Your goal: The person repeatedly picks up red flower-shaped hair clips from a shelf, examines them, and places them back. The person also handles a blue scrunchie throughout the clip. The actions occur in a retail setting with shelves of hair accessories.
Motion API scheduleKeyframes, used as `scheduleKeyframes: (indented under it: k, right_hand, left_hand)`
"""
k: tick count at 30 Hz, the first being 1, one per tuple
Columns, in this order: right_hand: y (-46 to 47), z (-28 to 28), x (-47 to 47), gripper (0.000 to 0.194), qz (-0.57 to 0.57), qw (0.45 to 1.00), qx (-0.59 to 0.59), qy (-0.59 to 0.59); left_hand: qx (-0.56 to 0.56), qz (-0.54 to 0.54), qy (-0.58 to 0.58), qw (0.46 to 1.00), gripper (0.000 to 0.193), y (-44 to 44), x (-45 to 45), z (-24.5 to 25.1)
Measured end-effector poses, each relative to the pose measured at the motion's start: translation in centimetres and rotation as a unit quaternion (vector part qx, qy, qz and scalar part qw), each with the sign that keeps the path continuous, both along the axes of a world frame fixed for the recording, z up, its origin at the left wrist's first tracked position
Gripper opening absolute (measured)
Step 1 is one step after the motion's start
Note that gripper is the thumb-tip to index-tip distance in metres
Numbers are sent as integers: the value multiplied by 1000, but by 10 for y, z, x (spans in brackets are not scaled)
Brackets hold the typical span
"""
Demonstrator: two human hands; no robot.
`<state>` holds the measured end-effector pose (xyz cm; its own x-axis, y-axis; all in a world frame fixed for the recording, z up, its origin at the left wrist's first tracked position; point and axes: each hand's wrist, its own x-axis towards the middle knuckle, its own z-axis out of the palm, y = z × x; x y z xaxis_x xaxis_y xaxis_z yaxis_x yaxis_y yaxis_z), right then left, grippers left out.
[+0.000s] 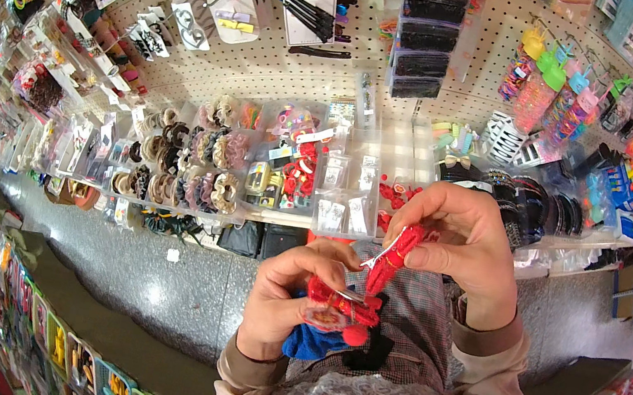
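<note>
My right hand point(462, 247) pinches a red fabric hair clip point(396, 258) with a silver metal clasp along one side, held tilted in front of my body. Lower and to the left, my left hand point(284, 296) grips another red hair clip point(345, 306), which carries a round patterned patch and a red pompom. The two red pieces are close together; whether they touch is hard to tell. A blue cloth point(314, 343) shows beneath my left hand. Beyond my right hand, more red hair accessories point(395, 195) lie in a clear compartment on the shelf.
Clear trays hold scrunchies point(223, 191), small carded packets point(341, 217) and red ornaments point(299, 176). Black headbands point(529, 202) stand at the right. Carded hair clips point(309, 14) and tubes of coloured elastics point(541, 91) hang from a pegboard point(335, 84). Behind, goods in baskets point(58, 336) line the lower left.
</note>
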<state>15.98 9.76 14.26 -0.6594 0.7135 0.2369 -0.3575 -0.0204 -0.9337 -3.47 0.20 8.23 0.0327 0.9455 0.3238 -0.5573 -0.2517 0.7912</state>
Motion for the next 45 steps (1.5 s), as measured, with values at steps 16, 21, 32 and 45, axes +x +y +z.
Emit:
scheduleKeyframes:
  k: [16, 21, 32, 45]
  right_hand:
    - [4, -1, 22, 23, 48, 970, 235, 28]
    - [-8, -9, 18, 41, -43, 984, 164, 59]
    - [-21, -33, 1, 37, 21, 1000, -13, -4]
    - [-38, -26, -1, 40, 48, 995, -53, 68]
  left_hand:
    - [54, 36, 133, 989, 15, -14, 23, 16]
    - [57, 72, 155, 984, 17, -19, 22, 14]
    - [-151, -124, -298, 934, 50, -24, 32, -12]
    - [-180, -112, -239, 948, 44, -25, 41, -8]
